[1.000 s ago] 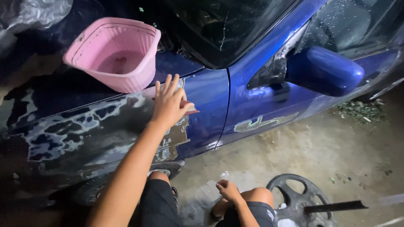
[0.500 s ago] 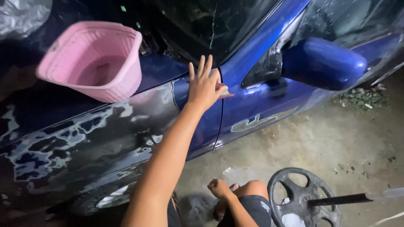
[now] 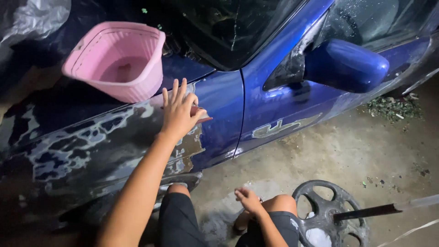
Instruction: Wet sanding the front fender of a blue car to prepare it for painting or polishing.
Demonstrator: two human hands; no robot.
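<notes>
My left hand (image 3: 178, 112) lies flat with fingers spread on the blue car's front fender (image 3: 82, 155), where the paint is worn into grey and whitish patches. A small reddish-brown sheet (image 3: 202, 118) sticks out from under the palm, pressed against the panel. My right hand (image 3: 248, 200) rests loosely on my knee, low in view, with nothing in it. I am squatting beside the car in dark shorts.
A pink plastic basket (image 3: 119, 59) sits on the bonnet just above my left hand. The blue side mirror (image 3: 347, 64) juts out at the right. On the wet concrete lie a dark wheel cover (image 3: 327, 219), a thin dark rod (image 3: 370, 211) and leaf debris (image 3: 393, 107).
My left hand has slid from the fender's rear edge by the door seam back leftwards and down along the fender. The right hand stays on the knee.
</notes>
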